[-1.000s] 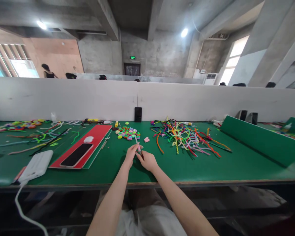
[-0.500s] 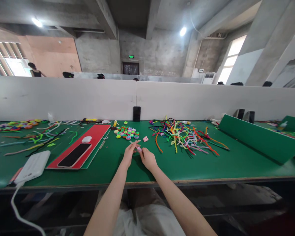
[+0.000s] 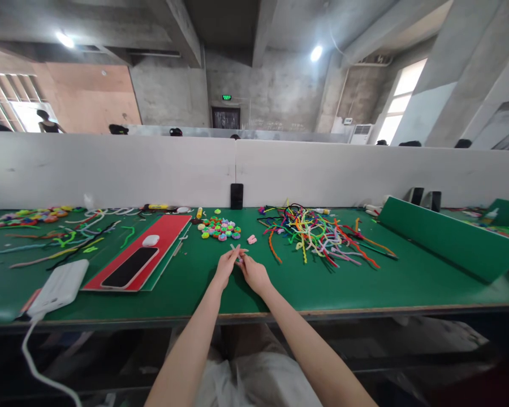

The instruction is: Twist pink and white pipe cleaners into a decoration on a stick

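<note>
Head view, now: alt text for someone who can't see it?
Two bare hands, left and right, meet over a green table, fingers around a small pale piece. Beyond them lie colorful beads and a pink piece; tangled fuzzy stems lie right, a phone on a red board left.

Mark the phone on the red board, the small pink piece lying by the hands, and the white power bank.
Phone (image 3: pixel 130 268): head view, middle of its dark screen.
Pink piece (image 3: pixel 251 239): head view, middle of its top.
Power bank (image 3: pixel 59 287): head view, middle of its white face.
</note>
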{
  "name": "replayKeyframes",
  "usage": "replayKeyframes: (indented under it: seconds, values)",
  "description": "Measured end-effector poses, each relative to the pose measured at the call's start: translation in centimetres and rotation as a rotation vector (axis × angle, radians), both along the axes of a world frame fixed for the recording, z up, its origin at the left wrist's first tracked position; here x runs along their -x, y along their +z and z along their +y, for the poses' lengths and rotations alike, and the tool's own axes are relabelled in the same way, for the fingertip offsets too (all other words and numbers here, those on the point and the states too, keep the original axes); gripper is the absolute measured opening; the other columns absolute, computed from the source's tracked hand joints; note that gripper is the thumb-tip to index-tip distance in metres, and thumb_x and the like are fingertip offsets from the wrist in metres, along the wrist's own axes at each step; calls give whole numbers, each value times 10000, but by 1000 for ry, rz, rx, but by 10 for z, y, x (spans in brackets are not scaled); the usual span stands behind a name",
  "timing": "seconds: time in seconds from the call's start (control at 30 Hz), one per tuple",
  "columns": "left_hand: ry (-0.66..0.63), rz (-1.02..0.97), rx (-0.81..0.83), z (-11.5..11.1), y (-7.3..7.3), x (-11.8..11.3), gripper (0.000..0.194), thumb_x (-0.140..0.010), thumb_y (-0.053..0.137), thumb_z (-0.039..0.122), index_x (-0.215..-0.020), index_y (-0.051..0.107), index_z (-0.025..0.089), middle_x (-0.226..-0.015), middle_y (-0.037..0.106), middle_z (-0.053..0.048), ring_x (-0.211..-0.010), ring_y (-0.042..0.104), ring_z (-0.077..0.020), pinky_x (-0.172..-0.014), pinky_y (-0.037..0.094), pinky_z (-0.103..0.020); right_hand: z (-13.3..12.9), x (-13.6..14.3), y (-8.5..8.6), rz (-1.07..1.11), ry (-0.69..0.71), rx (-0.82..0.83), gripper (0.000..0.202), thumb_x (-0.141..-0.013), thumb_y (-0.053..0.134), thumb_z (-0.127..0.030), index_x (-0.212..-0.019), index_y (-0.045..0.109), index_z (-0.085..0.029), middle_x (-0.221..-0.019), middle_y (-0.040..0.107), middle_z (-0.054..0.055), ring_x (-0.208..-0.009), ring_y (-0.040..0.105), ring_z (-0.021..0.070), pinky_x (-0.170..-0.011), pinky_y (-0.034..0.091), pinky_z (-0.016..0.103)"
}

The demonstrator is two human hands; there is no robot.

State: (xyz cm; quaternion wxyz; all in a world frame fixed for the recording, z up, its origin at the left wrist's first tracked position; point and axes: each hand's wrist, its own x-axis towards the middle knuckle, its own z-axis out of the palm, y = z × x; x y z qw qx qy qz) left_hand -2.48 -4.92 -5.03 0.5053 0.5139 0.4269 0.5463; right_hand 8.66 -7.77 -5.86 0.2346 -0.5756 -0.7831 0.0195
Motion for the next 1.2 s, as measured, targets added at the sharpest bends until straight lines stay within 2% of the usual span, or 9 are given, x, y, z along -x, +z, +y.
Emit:
replayKeyframes:
  seconds: [0.3, 0.57, 0.97, 1.2]
  values:
    - [52, -30, -18, 2, -3, 1, 409, -663, 565, 508, -769, 684, 131, -792, 664, -82, -705, 580, -167, -572, 439, -231, 0, 0, 1, -59, -75, 3, 308, -915, 273, -297, -1126, 474, -197, -962, 619, 69, -768, 624, 145, -586, 428, 209]
    - [121, -34, -41, 6, -5, -1, 401, -665, 563, 505, -690, 668, 119, -674, 651, -63, -608, 563, -143, -580, 426, -235, -1, 2, 2, -80, -118, -13, 333, -917, 264, -330, -905, 560, -177, -839, 636, 51, -690, 623, 140, -541, 388, 198]
    - [228, -126, -26, 16, -10, 2, 442, -635, 566, 543, -660, 655, 110, -679, 655, -87, -641, 592, -166, -597, 436, -260, -5, 11, 5, -28, -94, -5, 355, -921, 271, -340, -824, 569, -171, -773, 663, 50, -682, 622, 131, -538, 347, 186]
    - [242, -174, -13, 19, -12, 2, 403, -617, 596, 513, -618, 637, 112, -624, 636, -68, -603, 580, -149, -565, 426, -252, -15, 16, 5, 47, -100, 17, 402, -926, 244, -348, -773, 573, -177, -730, 671, 40, -650, 619, 126, -515, 325, 187]
